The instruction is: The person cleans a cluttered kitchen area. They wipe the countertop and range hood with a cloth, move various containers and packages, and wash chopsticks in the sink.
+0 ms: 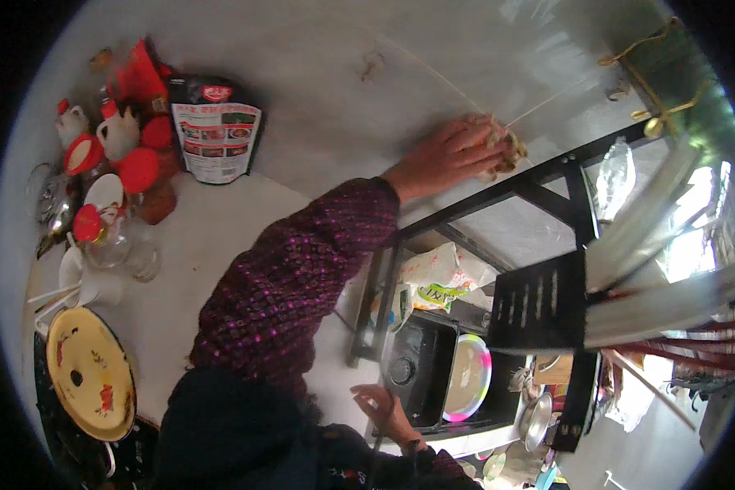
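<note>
My left hand [457,155] reaches up in a purple-checked sleeve and presses against the grey wall, just above a black rack. Its fingers close over a crumpled yellowish-brown rag [514,153], most of which the hand hides. Lower down, my right hand [388,416] is beside the left edge of a black sink [416,359]. Its fingers are loosely bent and apart, with nothing seen in them. A basin [487,377] with a colourful rim sits in the sink.
The black rack [567,171] over the sink carries a slotted utensil holder [539,300]. White-and-green bags [441,273] lie beneath. A black pouch [216,131], red-lidded jars [139,169] and bottles stand along the wall at left. A yellow enamel lid [90,359] covers a pot at lower left.
</note>
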The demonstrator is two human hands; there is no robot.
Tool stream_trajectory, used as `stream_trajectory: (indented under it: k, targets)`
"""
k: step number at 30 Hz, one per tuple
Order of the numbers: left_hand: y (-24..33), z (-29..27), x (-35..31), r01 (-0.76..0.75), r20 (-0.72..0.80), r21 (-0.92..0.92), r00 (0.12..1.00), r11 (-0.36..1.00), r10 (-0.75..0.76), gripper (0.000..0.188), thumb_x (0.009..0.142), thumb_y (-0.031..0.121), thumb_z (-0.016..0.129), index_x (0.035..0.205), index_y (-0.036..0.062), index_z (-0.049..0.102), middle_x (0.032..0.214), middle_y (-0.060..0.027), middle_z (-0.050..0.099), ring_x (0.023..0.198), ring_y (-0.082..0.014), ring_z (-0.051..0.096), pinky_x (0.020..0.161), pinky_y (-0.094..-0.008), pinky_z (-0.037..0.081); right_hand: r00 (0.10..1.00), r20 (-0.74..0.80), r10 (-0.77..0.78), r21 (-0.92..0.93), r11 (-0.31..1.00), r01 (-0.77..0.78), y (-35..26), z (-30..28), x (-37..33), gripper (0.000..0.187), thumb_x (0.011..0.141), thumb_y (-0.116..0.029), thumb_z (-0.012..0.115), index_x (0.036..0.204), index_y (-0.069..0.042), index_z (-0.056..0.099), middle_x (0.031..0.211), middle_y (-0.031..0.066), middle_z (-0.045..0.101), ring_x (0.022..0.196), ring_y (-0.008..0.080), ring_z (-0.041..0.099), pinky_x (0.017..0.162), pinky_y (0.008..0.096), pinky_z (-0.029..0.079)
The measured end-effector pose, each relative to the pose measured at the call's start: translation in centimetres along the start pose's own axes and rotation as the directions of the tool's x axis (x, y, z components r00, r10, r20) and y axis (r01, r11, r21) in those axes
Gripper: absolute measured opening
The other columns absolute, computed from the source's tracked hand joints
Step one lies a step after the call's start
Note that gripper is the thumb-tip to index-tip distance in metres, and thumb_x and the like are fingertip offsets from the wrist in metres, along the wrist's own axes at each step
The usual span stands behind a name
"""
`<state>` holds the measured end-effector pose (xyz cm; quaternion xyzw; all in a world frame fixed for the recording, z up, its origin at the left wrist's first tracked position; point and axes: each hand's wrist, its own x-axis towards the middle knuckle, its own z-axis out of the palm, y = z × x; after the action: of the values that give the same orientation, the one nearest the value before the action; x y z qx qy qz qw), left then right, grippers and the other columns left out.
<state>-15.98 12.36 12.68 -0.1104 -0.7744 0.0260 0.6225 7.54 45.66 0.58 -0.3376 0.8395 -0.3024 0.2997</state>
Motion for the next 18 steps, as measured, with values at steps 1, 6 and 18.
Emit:
stream_trajectory:
  k: [1,6,18]
  targets:
    - [-0.1,0.7,-1.2,-0.043,0.045,-0.009,0.998,0.999,0.044,0.046,0.082,0.015,0.058,0.129,0.0153,0.055,0.14,-0.0038,0.044,0.13,-0.026,0.039,0.109,-0.0417,0.033,0.998,0.015,0.06,0.017,0.998,-0.06,0.2,0.3,0.2,0.02,0.089,-0.008,0.062,0.109,-0.007,0.063,0.101,0.0131,0.066,0.087,0.0278,0.067,0.073,0.0351,0.052]
    - [1.1,1.2,-11.5,-0.324,0.442,0.012,0.851,0.946,0.286,0.045,0.089,0.019,0.049,0.133,0.0085,0.05,0.149,-0.0033,0.035,0.138,-0.0195,0.029,0.115,-0.036,0.024,0.999,0.043,0.009,0.024,1.0,-0.01,0.9,0.2,1.6,0.021,0.089,-0.008,0.061,0.11,-0.007,0.063,0.101,0.013,0.065,0.085,0.0278,0.067,0.072,0.0346,0.053]
    - [-1.1,0.2,-17.0,-0.107,0.555,-0.41,0.759,0.906,0.341,0.037,0.083,0.019,0.056,0.117,0.0051,0.059,0.132,-0.0081,0.05,0.13,-0.0218,0.04,0.106,-0.0325,0.037,0.992,0.096,0.088,-0.021,0.996,-0.086,0.7,-0.2,0.3,0.023,0.085,-0.004,0.064,0.109,-0.004,0.066,0.098,0.0138,0.067,0.086,0.0228,0.067,0.075,0.0323,0.053]
